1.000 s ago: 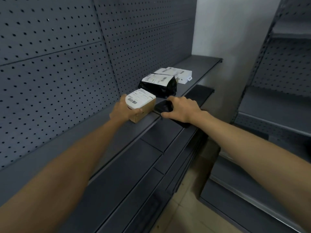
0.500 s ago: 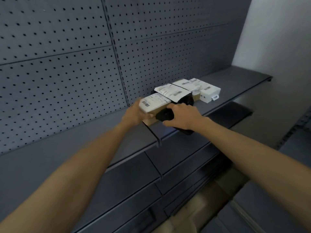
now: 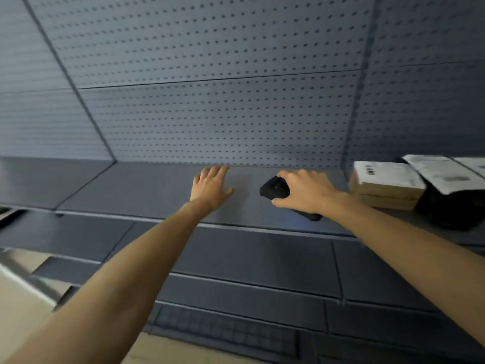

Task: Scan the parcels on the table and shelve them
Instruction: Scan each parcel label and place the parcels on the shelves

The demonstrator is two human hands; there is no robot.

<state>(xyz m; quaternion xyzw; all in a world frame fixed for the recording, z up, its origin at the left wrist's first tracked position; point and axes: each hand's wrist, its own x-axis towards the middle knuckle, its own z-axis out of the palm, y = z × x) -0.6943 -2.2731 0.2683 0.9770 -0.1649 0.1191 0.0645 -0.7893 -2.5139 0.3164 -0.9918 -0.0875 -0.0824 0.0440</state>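
My right hand (image 3: 305, 189) grips a black handheld scanner (image 3: 275, 189) over the dark grey shelf (image 3: 147, 187). My left hand (image 3: 211, 185) lies flat and open over the bare shelf, fingers spread, holding nothing. A brown cardboard parcel (image 3: 385, 186) with a white barcode label sits on the shelf to the right of the scanner. Right beside it is a black bag parcel (image 3: 456, 206) with a white label on top. The edge of a white parcel (image 3: 472, 164) shows at the far right.
A grey pegboard wall (image 3: 223, 101) rises behind the shelf. Lower shelves (image 3: 236, 261) step out below the front edge. Beige floor (image 3: 23, 311) shows at the lower left.
My left hand has let go of the brown parcel, which now rests on the shelf by the black bag. Both hands moved left along the shelf, and the view swung left.
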